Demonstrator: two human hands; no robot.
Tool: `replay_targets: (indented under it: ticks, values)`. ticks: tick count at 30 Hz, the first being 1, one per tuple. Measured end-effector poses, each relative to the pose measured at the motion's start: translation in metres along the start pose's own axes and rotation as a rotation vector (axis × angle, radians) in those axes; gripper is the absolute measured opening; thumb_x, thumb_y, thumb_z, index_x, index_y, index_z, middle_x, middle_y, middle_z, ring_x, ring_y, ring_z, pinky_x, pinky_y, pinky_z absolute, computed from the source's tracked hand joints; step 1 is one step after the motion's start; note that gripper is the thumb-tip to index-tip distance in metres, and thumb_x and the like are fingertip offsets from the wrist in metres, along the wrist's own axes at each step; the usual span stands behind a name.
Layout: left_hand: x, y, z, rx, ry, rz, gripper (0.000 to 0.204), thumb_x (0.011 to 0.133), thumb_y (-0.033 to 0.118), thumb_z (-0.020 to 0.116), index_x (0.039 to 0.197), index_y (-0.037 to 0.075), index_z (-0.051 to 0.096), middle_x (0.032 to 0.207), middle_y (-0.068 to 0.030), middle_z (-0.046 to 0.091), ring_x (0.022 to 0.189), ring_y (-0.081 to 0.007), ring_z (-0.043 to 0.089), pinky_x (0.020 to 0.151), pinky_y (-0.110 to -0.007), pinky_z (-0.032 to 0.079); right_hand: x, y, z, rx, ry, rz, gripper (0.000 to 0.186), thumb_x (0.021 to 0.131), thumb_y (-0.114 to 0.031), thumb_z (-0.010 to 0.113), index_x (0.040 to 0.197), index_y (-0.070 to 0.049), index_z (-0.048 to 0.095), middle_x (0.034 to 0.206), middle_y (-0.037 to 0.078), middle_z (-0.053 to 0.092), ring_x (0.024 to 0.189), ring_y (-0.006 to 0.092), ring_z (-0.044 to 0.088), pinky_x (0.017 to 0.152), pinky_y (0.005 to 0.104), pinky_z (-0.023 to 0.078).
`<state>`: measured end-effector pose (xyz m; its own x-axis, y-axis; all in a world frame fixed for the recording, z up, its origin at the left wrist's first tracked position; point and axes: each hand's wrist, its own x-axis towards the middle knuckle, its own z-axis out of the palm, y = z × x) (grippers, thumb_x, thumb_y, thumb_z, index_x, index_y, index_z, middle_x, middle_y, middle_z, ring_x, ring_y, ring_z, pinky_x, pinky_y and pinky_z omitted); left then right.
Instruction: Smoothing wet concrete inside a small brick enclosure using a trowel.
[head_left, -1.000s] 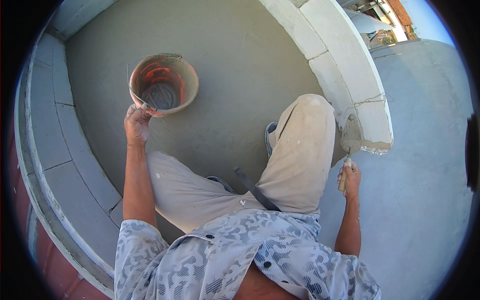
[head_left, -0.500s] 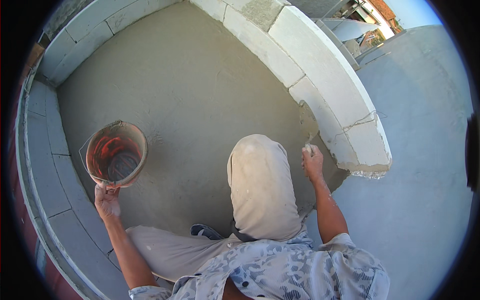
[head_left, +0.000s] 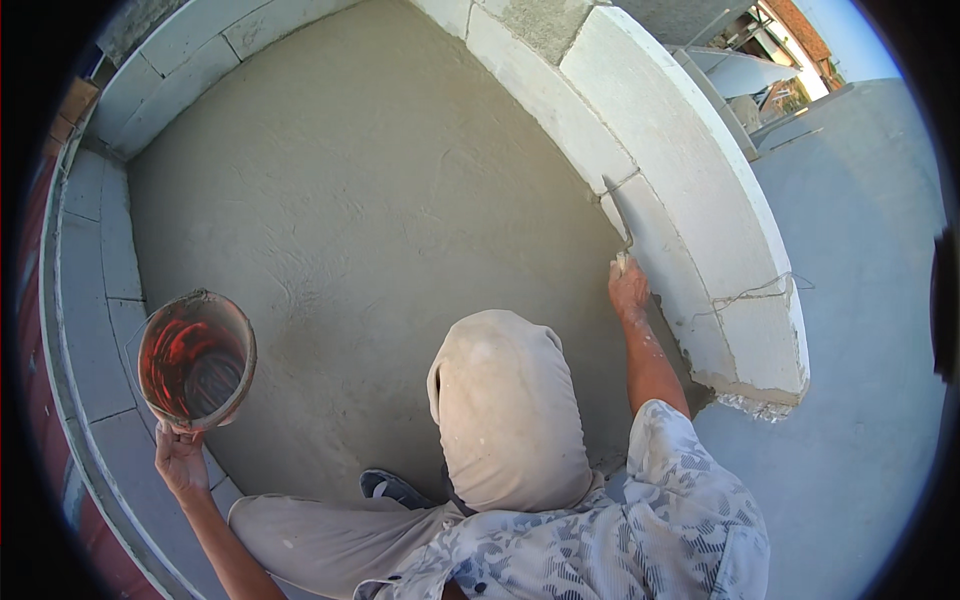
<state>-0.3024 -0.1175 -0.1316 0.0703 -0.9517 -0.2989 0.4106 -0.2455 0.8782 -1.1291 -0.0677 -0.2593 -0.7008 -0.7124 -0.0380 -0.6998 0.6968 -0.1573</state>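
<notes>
My left hand [head_left: 181,460] grips the near rim of a red bucket [head_left: 240,350], tilted so its mouth faces up toward me. Reddish walls smeared with grey show inside the bucket, and its wire handle hangs on the left side. In my right hand [head_left: 629,286] is the handle of a trowel [head_left: 618,212]. Its blade is seen nearly edge-on against the foot of the right block wall [head_left: 655,225], where the wall meets the wet grey mortar floor [head_left: 380,200]. Whether mortar lies on the blade I cannot tell.
Pale block walls border the floor, with one low wall [head_left: 95,290] at the left. A bent wire [head_left: 750,292] sticks out near the right wall's broken end. Beyond it spreads a smooth grey surface [head_left: 840,250]. My bent knee [head_left: 510,410] rises between my arms.
My right hand has slid the trowel forward along the wall foot, and its blade has turned edge-on. The bucket in my left hand has shifted left and nearer; the view has moved slightly too.
</notes>
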Motion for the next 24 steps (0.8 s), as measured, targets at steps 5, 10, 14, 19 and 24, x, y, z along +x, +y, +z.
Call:
replay_targets:
  ticks: [5, 10, 14, 19, 24]
  values:
    - [-0.010, 0.003, 0.016, -0.052, 0.078, 0.001, 0.026, 0.102, 0.022, 0.051, 0.120, 0.005, 0.060, 0.116, -0.0092, 0.068, 0.101, -0.0220, 0.067, 0.091, -0.044, 0.051, -0.009, -0.008, -0.019, 0.115, 0.068, 0.011, 0.035, 0.093, -0.030, 0.062, 0.115, -0.003, 0.057, 0.100, 0.023, 0.069, 0.099, 0.0437, 0.065, 0.085, 0.0542, 0.051]
    - [0.010, -0.003, 0.024, -0.008, 0.036, -0.011, 0.027, 0.102, 0.024, 0.053, 0.120, 0.005, 0.060, 0.115, -0.0089, 0.069, 0.101, -0.0214, 0.067, 0.092, -0.043, 0.050, -0.004, -0.008, -0.012, 0.109, -0.158, -0.018, 0.035, 0.093, -0.033, 0.062, 0.113, -0.004, 0.058, 0.104, 0.023, 0.069, 0.103, 0.0438, 0.064, 0.087, 0.0540, 0.051]
    - [0.018, -0.009, 0.024, 0.003, 0.036, -0.037, 0.028, 0.101, 0.026, 0.055, 0.119, 0.005, 0.061, 0.113, -0.0083, 0.069, 0.101, -0.0215, 0.067, 0.092, -0.044, 0.049, 0.023, -0.037, -0.003, 0.119, -0.187, 0.029, 0.035, 0.094, -0.034, 0.062, 0.113, -0.004, 0.059, 0.109, 0.023, 0.069, 0.107, 0.0434, 0.064, 0.090, 0.0536, 0.050]
    - [0.021, -0.011, 0.029, 0.015, 0.053, -0.050, 0.029, 0.101, 0.026, 0.055, 0.120, 0.005, 0.061, 0.113, -0.0082, 0.069, 0.101, -0.0220, 0.067, 0.093, -0.045, 0.049, 0.054, -0.041, 0.008, 0.030, -0.226, 0.072, 0.035, 0.095, -0.033, 0.060, 0.114, -0.004, 0.065, 0.114, 0.024, 0.068, 0.111, 0.0428, 0.063, 0.094, 0.0524, 0.049]
    - [0.018, -0.007, 0.026, 0.011, 0.083, -0.037, 0.029, 0.101, 0.024, 0.054, 0.121, 0.005, 0.060, 0.115, -0.0088, 0.069, 0.102, -0.0224, 0.066, 0.092, -0.045, 0.050, 0.025, -0.028, -0.007, 0.009, -0.292, 0.158, 0.035, 0.096, -0.033, 0.059, 0.114, -0.004, 0.066, 0.114, 0.024, 0.068, 0.112, 0.0430, 0.062, 0.095, 0.0518, 0.049]
